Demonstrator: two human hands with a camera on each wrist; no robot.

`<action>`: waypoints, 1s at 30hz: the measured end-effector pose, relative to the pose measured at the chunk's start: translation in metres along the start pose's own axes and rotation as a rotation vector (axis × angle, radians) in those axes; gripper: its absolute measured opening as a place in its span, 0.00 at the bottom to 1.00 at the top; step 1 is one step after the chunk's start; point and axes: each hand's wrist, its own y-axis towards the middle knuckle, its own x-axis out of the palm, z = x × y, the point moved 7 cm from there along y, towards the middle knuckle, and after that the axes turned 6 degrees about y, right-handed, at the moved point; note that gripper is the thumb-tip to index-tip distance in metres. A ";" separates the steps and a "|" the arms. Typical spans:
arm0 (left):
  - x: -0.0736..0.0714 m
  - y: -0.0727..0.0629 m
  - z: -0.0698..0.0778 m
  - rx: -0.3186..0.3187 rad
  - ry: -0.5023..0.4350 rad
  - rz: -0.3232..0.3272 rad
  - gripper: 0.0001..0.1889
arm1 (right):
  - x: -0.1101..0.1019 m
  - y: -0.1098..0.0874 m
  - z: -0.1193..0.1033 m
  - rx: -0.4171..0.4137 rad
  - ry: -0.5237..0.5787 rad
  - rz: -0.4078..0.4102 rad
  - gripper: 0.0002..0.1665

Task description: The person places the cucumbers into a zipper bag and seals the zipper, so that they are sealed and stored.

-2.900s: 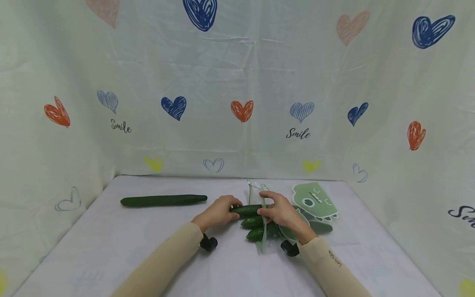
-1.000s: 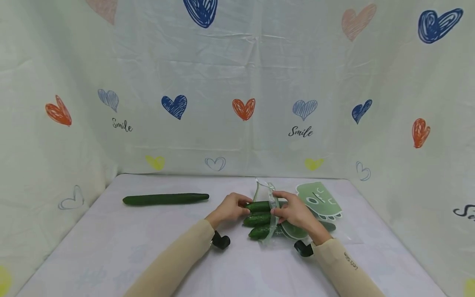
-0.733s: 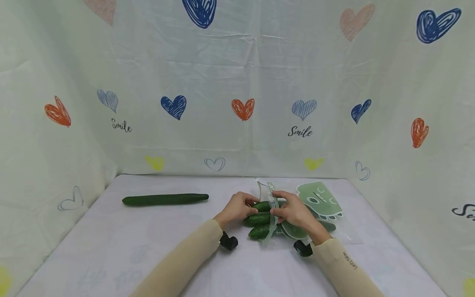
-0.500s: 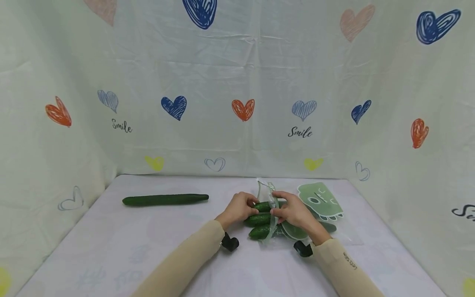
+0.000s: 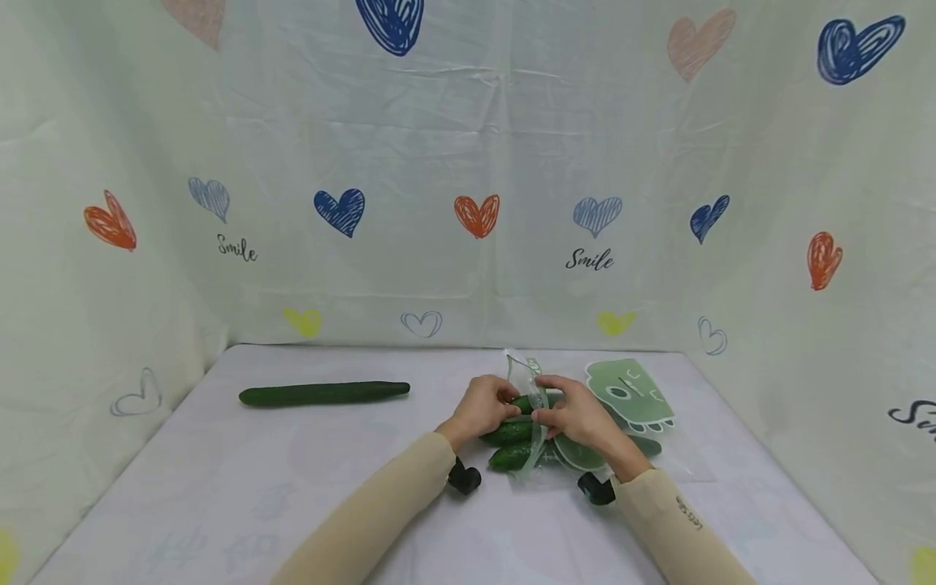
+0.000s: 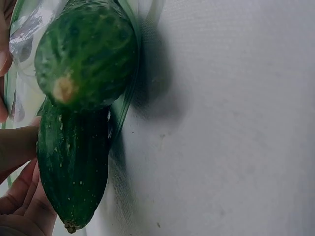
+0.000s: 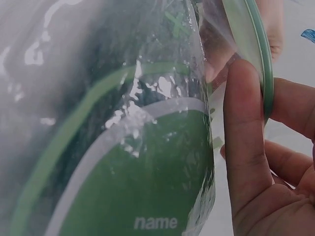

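In the head view, my right hand [image 5: 578, 414] pinches the rim of a clear zip bag [image 5: 627, 390] with a green cartoon print. Thumb and finger hold its green zip edge [image 7: 268, 73] in the right wrist view. My left hand [image 5: 484, 406] grips the outer end of the farthest cucumber [image 5: 522, 404], whose other end is inside the bag mouth. Nearer me, the middle cucumber [image 5: 506, 433] and the nearest cucumber [image 5: 509, 457] stick out of the mouth. The left wrist view has a blunt cucumber end [image 6: 88, 54] close up, with fingers [image 6: 17, 147] at the left edge.
A long dark green cucumber [image 5: 325, 394] lies crosswise on the white-covered table [image 5: 219, 487], at the back left. Behind the table hangs a white curtain [image 5: 409, 268] printed with hearts. A small black camera [image 5: 595, 489] is on each wrist.
My left hand has moved right, pushing the farthest cucumber deeper into the bag, so less of it shows. My right hand shifted slightly right earlier and keeps its hold on the bag rim.
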 end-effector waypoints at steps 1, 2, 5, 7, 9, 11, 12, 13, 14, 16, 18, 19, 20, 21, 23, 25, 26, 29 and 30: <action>0.001 0.001 0.000 0.001 0.000 -0.002 0.10 | 0.000 0.000 0.000 -0.001 -0.003 -0.001 0.37; 0.001 0.002 -0.001 0.000 -0.004 -0.004 0.10 | 0.000 0.000 0.000 -0.002 -0.005 -0.002 0.37; 0.003 0.004 -0.004 -0.008 -0.014 -0.012 0.10 | 0.000 0.000 0.000 -0.003 -0.007 -0.001 0.37; 0.004 0.005 -0.006 -0.017 -0.021 -0.015 0.11 | 0.000 0.001 0.000 -0.001 -0.015 0.000 0.37; 0.005 0.006 -0.008 -0.021 -0.033 -0.020 0.11 | 0.000 0.001 0.001 0.005 -0.019 0.004 0.37; 0.007 0.006 -0.008 -0.018 -0.049 -0.023 0.11 | 0.000 0.000 0.001 0.010 -0.020 0.008 0.37; 0.008 0.007 -0.008 -0.018 -0.060 -0.026 0.11 | 0.000 0.000 0.001 0.011 -0.019 0.009 0.37; 0.009 0.007 -0.008 -0.018 -0.071 -0.029 0.11 | 0.000 0.000 0.001 0.011 -0.018 0.009 0.37; 0.009 0.007 -0.008 -0.019 -0.081 -0.033 0.11 | 0.000 0.000 0.001 0.010 -0.017 0.009 0.37; 0.011 0.007 -0.009 -0.027 -0.095 -0.040 0.11 | 0.000 0.000 0.001 0.007 -0.016 0.006 0.37; 0.013 0.006 -0.010 -0.035 -0.104 -0.047 0.11 | 0.000 -0.001 0.001 0.004 -0.018 0.002 0.37; 0.013 0.006 -0.010 -0.038 -0.106 -0.049 0.11 | 0.000 -0.001 0.001 0.001 -0.020 0.002 0.37; 0.014 0.006 -0.011 -0.039 -0.107 -0.053 0.11 | 0.000 -0.001 0.001 0.000 -0.019 0.001 0.37; 0.014 0.006 -0.011 -0.038 -0.107 -0.056 0.11 | 0.000 -0.001 0.001 -0.001 -0.017 0.002 0.37; 0.013 0.006 -0.011 -0.030 -0.105 -0.061 0.11 | 0.000 -0.001 0.000 -0.003 -0.013 0.004 0.37; 0.013 0.005 -0.012 -0.020 -0.102 -0.063 0.12 | -0.001 -0.001 0.000 -0.004 -0.010 0.005 0.36; 0.012 0.004 -0.012 -0.014 -0.105 -0.063 0.12 | -0.001 0.000 0.000 -0.003 -0.010 0.005 0.36; 0.009 0.001 -0.015 -0.010 -0.114 -0.066 0.11 | -0.001 -0.001 0.000 0.001 -0.008 0.006 0.36; 0.007 -0.001 -0.016 -0.004 -0.116 -0.064 0.11 | -0.001 -0.001 0.000 0.004 -0.007 0.007 0.36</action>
